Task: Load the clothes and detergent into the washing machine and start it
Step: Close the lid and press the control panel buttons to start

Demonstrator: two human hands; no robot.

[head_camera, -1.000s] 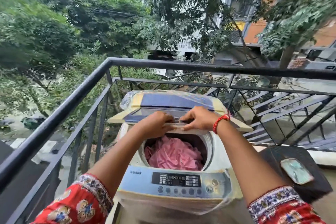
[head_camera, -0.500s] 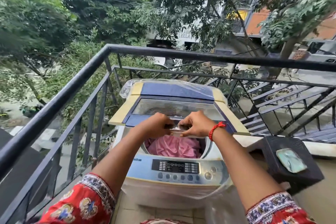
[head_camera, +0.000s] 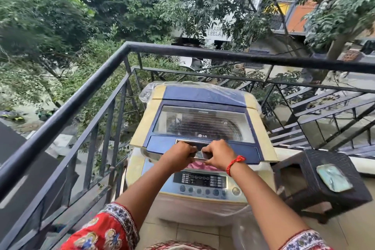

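A top-loading washing machine (head_camera: 200, 203) wrapped in clear plastic stands on a balcony. Its blue lid (head_camera: 203, 122) with a glass window is nearly down over the tub. A thin strip of pink clothes (head_camera: 199, 166) shows under the lid's front edge. My left hand (head_camera: 178, 153) and my right hand (head_camera: 218, 153), which wears a red wrist thread, both grip the lid's silver handle (head_camera: 199, 155). The control panel (head_camera: 199, 181) with buttons lies just below my hands.
A black metal railing (head_camera: 113, 71) runs along the left and behind the machine. A dark plastic stool (head_camera: 324, 193) stands to the right with a small pale green dish (head_camera: 333, 177) on it. The floor (head_camera: 194, 235) is tiled.
Both hands have pulled the lid forward and down, from half folded open to almost flat. The pink clothes went from plainly visible to nearly covered.
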